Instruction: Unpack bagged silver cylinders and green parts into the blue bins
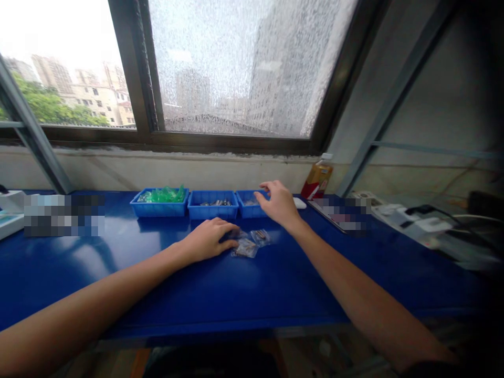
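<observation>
Several small clear plastic bags (pixel 244 248) with little metal-looking parts inside lie on the blue table. My left hand (pixel 210 239) rests at their left edge, thumb and forefinger apart; its fingertips reach the bags, and whether they press on one I cannot tell. Over the right blue bin (pixel 252 211) hovers my right hand (pixel 279 203), thumb and fingers spread, with nothing visible between them. That bin holds greyish, clear-looking contents, partly hidden by the hand. The middle blue bin (pixel 213 212) contains small metal parts. Green plastic pieces or bags (pixel 167 195) fill the left blue bin (pixel 159 210).
Behind the bins runs a low wall under a window. A drink bottle (pixel 317 177) stands at the back right, near a white object (pixel 300 203) and a flat phone-like device (pixel 333 215). Power strips and cables (pixel 423 226) lie farther right. Blurred items sit far left.
</observation>
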`<state>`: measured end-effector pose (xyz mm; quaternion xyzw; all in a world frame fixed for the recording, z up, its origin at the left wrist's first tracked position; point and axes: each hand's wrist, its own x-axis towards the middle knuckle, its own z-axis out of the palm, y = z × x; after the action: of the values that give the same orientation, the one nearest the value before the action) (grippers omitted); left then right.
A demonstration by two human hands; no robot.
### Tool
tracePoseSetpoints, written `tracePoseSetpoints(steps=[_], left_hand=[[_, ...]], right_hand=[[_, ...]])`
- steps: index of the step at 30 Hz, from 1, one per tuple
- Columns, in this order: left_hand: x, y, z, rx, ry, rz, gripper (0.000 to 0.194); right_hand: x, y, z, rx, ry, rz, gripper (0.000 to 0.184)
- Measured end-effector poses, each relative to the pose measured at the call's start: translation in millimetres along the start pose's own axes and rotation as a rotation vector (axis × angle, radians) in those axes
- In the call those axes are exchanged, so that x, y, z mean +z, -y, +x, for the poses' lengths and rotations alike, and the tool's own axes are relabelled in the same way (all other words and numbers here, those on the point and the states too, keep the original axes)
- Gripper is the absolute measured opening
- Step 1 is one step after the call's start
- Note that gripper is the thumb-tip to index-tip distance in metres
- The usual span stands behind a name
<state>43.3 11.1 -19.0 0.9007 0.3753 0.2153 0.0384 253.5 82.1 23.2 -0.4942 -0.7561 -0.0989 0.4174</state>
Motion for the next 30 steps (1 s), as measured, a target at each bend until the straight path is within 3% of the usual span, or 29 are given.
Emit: tracePoseSetpoints(steps=[3, 6, 8, 11, 14, 17, 19, 21, 24, 27, 30], left_hand=[[0.3, 7, 4, -0.051, -0.02, 0.052, 0.019], [-4.9, 12, 1, -0.141, -0.164, 0.042, 0.015], [-9.7, 13, -2, -0.206, -0.298, 0.011, 0.013], [-15.8, 10, -5, -0.25, -0.459, -0.004, 0.012], [-18.8, 3, -8, -0.248, -0.522, -0.016, 0.013], [-19.3, -4, -10, -0.226, -0.526, -0.023, 0.015], [-18.9, -5, -11, -0.18, -0.523, -0.032, 0.014], [-18.3, -3, -11, -0.132, -0.507, -0.048, 0.014], [-17.7, 2, -10, -0.119, -0.46, -0.109, 0.018], [-18.0, 2, -9, -0.21, -0.393, -0.272, 0.02], [-18.8, -3, -8, -0.406, -0.375, -0.567, 0.033]], right_hand=[[2, 19, -11, -0.1, 0.12, 0.085, 0.022], [4, 44, -22, -0.111, 0.287, 0.224, 0.022], [6, 55, -26, 0.011, 0.419, 0.352, 0.036], [8, 63, -28, 0.337, 0.61, 0.604, 0.054], [5, 65, -27, 0.589, 0.711, 0.818, 0.055], [1, 67, -29, 0.69, 0.778, 0.987, 0.044], [2, 69, -32, 0.698, 0.742, 1.092, 0.026], [6, 70, -34, 0.664, 0.619, 1.17, 0.01], [14, 68, -35, 0.538, 0.381, 1.138, 0.016], [16, 67, -36, 0.27, 0.213, 0.908, 0.019], [11, 69, -39, -0.056, 0.143, 0.664, 0.012]])
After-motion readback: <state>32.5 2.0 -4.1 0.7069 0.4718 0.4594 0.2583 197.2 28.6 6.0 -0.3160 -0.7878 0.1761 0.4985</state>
